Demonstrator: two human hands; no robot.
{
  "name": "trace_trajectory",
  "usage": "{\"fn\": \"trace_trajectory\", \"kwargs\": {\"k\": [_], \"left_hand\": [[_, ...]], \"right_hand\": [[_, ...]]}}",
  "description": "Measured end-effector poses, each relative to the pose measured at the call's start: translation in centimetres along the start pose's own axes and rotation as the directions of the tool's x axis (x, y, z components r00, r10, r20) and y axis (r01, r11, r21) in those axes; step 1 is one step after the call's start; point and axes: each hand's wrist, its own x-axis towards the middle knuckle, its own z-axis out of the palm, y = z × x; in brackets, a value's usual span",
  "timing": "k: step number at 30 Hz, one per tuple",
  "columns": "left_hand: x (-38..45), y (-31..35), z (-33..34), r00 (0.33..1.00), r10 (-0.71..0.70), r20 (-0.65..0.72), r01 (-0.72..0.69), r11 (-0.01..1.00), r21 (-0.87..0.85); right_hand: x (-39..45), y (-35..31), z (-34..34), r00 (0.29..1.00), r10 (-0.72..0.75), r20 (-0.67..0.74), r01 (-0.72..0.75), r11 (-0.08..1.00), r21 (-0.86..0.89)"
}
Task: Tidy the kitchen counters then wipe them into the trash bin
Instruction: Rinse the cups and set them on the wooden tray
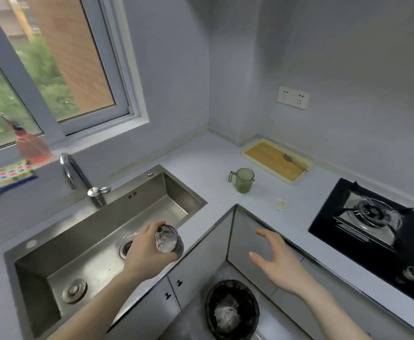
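Low in the frame, left of centre, the left hand (pixel 147 249) grips a metal cup (pixel 170 241) tilted on its side, its mouth toward the camera and crumpled whitish stuff inside. The cup hangs over the right edge of the sink (pixel 95 241), above the table's front rim. The right hand (pixel 278 262) is open, fingers spread and holding nothing, in front of the cabinet doors lower right of centre. Below and between the hands, at the bottom of the frame, the bin (pixel 231 309) stands on the floor with a dark liner and pale crumpled waste in it.

On the table (pixel 206 163), right of centre, a green jug (pixel 242 180) stands upright near a tray (pixel 276 160) in the corner. A small pale scrap (pixel 281 204) lies just below the jug. The hob (pixel 377 222) fills the right side. At upper left, a spotted cloth (pixel 12 174) and a spray bottle (pixel 30 143) rest on the windowsill.
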Motion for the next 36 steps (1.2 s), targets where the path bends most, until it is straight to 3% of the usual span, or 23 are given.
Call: {"fn": "trace_trajectory", "kwargs": {"k": [10, 21, 22, 30, 36], "left_hand": [[14.1, 7.7, 7.9, 0.956, 0.181, 0.231, -0.201, 0.977, 0.067], [28.7, 15.4, 18.9, 0.78, 0.294, 0.552, -0.472, 0.855, 0.213], [30.6, 16.2, 21.3, 0.737, 0.298, 0.607, -0.508, 0.836, 0.206], [33.3, 18.8, 27.8, 0.633, 0.305, 0.712, -0.626, 0.742, 0.239], [34.9, 19.7, 30.8, 0.608, 0.336, 0.72, -0.683, 0.683, 0.258]], "right_hand": [[4.2, 4.6, -4.7, 0.969, 0.175, -0.175, -0.164, 0.984, 0.073], [11.2, 5.6, -4.8, 0.881, 0.415, -0.23, -0.378, 0.907, 0.188], [12.4, 6.2, -4.6, 0.847, 0.472, -0.244, -0.428, 0.878, 0.213], [13.3, 6.1, -4.5, 0.782, 0.559, -0.275, -0.489, 0.824, 0.285], [12.4, 6.7, -4.8, 0.731, 0.609, -0.309, -0.527, 0.791, 0.312]]}}
